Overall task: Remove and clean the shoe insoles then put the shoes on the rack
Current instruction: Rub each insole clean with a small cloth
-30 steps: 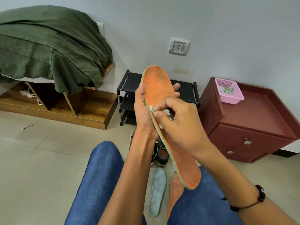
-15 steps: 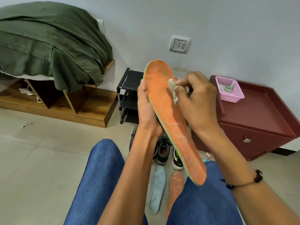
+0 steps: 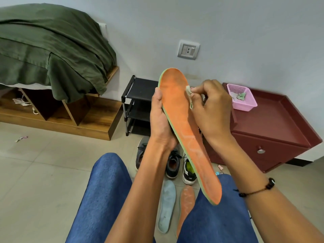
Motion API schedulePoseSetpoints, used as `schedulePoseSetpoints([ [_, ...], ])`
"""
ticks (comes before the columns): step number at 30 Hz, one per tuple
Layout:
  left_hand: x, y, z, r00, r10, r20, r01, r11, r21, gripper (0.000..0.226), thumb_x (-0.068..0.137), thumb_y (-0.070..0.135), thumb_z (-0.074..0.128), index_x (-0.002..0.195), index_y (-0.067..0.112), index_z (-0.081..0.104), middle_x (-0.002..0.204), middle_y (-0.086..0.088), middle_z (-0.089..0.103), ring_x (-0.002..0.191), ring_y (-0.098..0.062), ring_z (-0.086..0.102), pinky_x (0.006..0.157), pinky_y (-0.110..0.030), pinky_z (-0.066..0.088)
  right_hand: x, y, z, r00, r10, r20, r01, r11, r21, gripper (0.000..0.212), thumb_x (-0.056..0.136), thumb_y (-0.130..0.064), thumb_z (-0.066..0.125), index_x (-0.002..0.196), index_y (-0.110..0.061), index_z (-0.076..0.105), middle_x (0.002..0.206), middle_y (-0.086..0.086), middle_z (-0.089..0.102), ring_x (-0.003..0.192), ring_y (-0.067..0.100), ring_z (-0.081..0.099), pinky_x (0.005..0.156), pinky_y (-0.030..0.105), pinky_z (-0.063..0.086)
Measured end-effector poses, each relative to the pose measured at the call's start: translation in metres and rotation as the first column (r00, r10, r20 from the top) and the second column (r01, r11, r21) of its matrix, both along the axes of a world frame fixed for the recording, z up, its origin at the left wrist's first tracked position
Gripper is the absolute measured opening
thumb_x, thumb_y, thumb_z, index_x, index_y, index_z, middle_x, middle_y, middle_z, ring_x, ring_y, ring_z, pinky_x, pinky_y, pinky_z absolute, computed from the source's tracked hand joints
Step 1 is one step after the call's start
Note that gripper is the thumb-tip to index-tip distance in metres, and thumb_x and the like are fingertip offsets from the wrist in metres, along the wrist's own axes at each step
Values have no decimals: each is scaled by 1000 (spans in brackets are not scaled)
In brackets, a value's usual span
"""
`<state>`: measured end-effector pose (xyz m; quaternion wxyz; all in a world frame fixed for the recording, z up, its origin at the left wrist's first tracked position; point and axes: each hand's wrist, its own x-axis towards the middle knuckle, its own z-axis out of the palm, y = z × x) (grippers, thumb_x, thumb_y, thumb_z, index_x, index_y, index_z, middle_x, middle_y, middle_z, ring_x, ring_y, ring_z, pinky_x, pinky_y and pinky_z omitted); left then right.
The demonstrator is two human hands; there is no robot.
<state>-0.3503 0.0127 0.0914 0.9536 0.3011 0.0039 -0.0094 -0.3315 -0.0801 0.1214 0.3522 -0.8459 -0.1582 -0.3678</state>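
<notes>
The left hand [image 3: 160, 118] is gripping the orange insole [image 3: 184, 123] from behind along its left edge, thumb lying up the rim, the other fingers hidden behind it. The insole is standing tilted, toe end up toward the wall, heel end hanging down over the right knee.

The right hand [image 3: 212, 106] is pinching a small pale cloth [image 3: 189, 92] between thumb and curled fingers, and the cloth is touching the insole's upper right face, just to the right of the left thumb tip.

Below both hands, on the floor between the blue-jeaned legs, a blue insole [image 3: 166, 206] is lying flat with a second orange insole [image 3: 186, 202] just beside it on the right. Just beyond these, under the left wrist, shoes [image 3: 172, 163] are sitting in a row, one with a green lining; how many there are I cannot tell, since the arm is covering part of them.

Behind the left hand a black rack [image 3: 138, 100] is standing against the wall. To the right of the right hand a dark red cabinet [image 3: 273, 123] is carrying a pink basket [image 3: 242, 99] with some crumpled scraps in it. Far to the left of the hands a bed [image 3: 52, 55] is lying under a green sheet.
</notes>
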Motion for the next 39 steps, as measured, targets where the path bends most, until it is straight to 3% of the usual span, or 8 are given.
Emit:
schedulePoseSetpoints([
  [3, 0, -1, -1, 1000, -8, 3, 8, 998, -58, 63, 98, 50, 26, 98, 1, 65, 96, -17, 64, 90, -23, 64, 87, -33, 51, -26, 20, 4, 977, 193, -86, -182, 975, 125, 5, 75, -3, 61, 70, -4, 62, 74, 3, 61, 70, 12, 55, 67, 22, 43],
  [8, -4, -4, 5, 999, -19, 43, 23, 995, -94, 65, 93, 52, 33, 122, -4, 46, 124, -25, 44, 117, -29, 45, 116, -40, 23, -29, 34, -5, 977, 212, -33, -212, 977, 3, 11, 81, -7, 53, 71, -4, 56, 77, 10, 57, 67, 27, 55, 61, 45, 47],
  [13, -4, -9, 6, 997, 68, 34, -68, 998, -6, 53, 97, 45, 30, 99, 3, 62, 93, -14, 66, 93, -22, 63, 89, -32, 48, 4, 12, -2, 993, 2, 115, 21, 981, -195, 20, 87, -17, 47, 75, -3, 56, 78, 13, 56, 57, 33, 55, 46, 34, 43],
  [17, -2, -6, 4, 998, 66, 8, -66, 998, 8, 51, 98, 46, 29, 97, 7, 62, 88, -10, 64, 83, -19, 61, 73, -29, 52, 17, 0, 7, 995, -83, 60, 84, 996, -15, 4, 74, 1, 53, 71, -1, 56, 77, 13, 58, 68, 29, 56, 58, 29, 34],
  [24, 0, -3, -1, 997, 51, 55, -48, 998, -49, 53, 89, 48, 51, 120, 7, 43, 120, -18, 40, 111, -31, 39, 105, -41, 31, -27, 40, -4, 985, 158, 75, -155, 987, -45, 14, 82, -10, 53, 73, -2, 62, 78, 14, 60, 66, 31, 58, 58, 39, 49],
  [28, 1, -4, -4, 996, 69, 57, -70, 998, 9, 53, 99, 43, 30, 87, 6, 66, 79, -8, 68, 79, -16, 65, 79, -26, 52, 3, 15, -4, 985, -50, 162, 80, 980, -180, 18, 86, -17, 51, 75, -5, 59, 78, 9, 58, 57, 30, 56, 45, 28, 38],
  [34, 3, 0, -7, 1000, 23, 20, -22, 1000, -22, 68, 97, 51, 23, 109, 0, 66, 107, -19, 64, 82, -23, 61, 66, -34, 49, 12, -5, -1, 995, -87, 44, 84, 994, 69, 4, 76, -2, 58, 73, -3, 60, 78, 8, 60, 72, 24, 57, 62, 28, 36],
  [39, -1, -3, -6, 995, 88, 43, -85, 994, -66, 45, 101, 38, 28, 105, 4, 57, 111, -26, 54, 110, -32, 53, 99, -35, 41, -20, 43, -5, 991, 121, 64, -125, 990, 59, 10, 79, -6, 58, 70, -6, 60, 75, 7, 61, 67, 23, 57, 63, 36, 48],
])
